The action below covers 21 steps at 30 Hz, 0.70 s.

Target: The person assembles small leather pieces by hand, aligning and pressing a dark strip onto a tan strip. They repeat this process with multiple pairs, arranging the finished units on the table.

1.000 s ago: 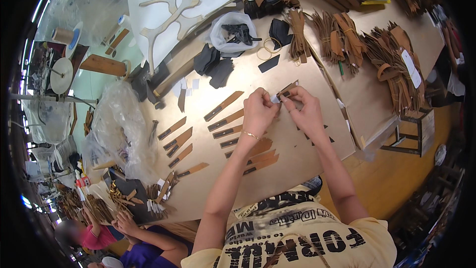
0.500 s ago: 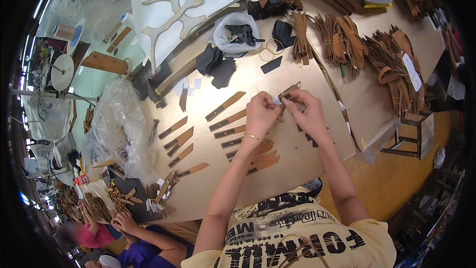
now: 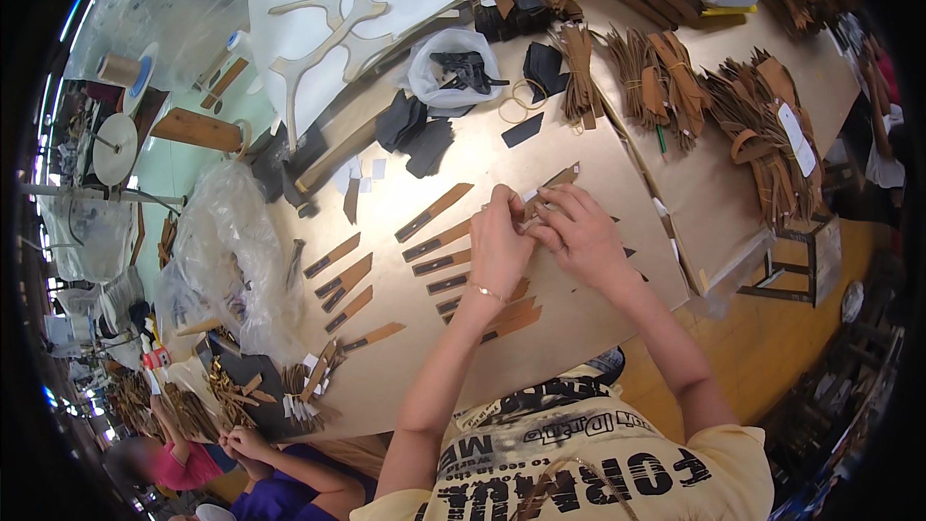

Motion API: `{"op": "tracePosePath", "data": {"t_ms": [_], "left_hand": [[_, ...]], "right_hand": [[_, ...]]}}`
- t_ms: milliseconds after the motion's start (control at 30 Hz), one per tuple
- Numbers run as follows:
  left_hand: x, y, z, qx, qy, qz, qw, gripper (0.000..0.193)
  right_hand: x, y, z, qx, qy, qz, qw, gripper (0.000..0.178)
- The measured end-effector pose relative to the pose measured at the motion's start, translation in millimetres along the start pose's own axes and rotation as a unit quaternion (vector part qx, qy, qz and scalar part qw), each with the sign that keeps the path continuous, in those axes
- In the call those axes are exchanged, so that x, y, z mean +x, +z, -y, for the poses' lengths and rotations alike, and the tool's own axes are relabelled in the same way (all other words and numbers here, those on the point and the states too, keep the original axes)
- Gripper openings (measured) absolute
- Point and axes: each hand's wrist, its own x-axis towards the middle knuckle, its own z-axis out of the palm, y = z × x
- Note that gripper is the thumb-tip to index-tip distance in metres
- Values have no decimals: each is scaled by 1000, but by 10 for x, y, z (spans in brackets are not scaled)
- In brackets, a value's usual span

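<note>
My left hand (image 3: 500,243) and my right hand (image 3: 585,239) are close together over the middle of the table, fingers pinched inward. Between them is a brown leather strip (image 3: 561,177), its far end jutting out beyond my right fingertips. A small white piece (image 3: 529,196) shows at the fingertips; the fingers hide how it sits on the strip. Left of my left hand, several brown leather strips (image 3: 446,207) with dark inset ends lie in a slanting row. More such strips (image 3: 333,256) lie farther left. A few dark pieces (image 3: 629,253) lie partly hidden beside my right hand.
A plastic bag (image 3: 453,68) with black pieces, black leather pieces (image 3: 424,140) and rubber bands (image 3: 521,104) lie beyond my hands. Bundled brown strips (image 3: 666,82) fill the far right. Crumpled clear plastic (image 3: 231,251) lies left. Another person's hands (image 3: 246,446) are at the lower left.
My right hand has turned and closed in on my left, its fingers now folded over the strip. Both hands have shifted slightly nearer to me. The white piece is more covered.
</note>
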Motion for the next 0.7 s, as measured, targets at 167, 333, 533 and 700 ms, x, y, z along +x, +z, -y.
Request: {"op": "tracePosePath", "data": {"t_ms": [167, 333, 533, 700], "left_hand": [[-287, -47, -19, 188, 133, -65, 971, 31], [-237, 245, -4, 196, 255, -58, 945, 42], [32, 414, 15, 252, 253, -37, 933, 38], [433, 227, 24, 149, 239, -6, 960, 25]], "right_hand": [[-30, 17, 27, -30, -8, -5, 1000, 25], [24, -98, -152, 195, 87, -54, 976, 25], [220, -189, -350, 21, 197, -143, 970, 29], [247, -179, -387, -4, 208, -85, 974, 23]]}}
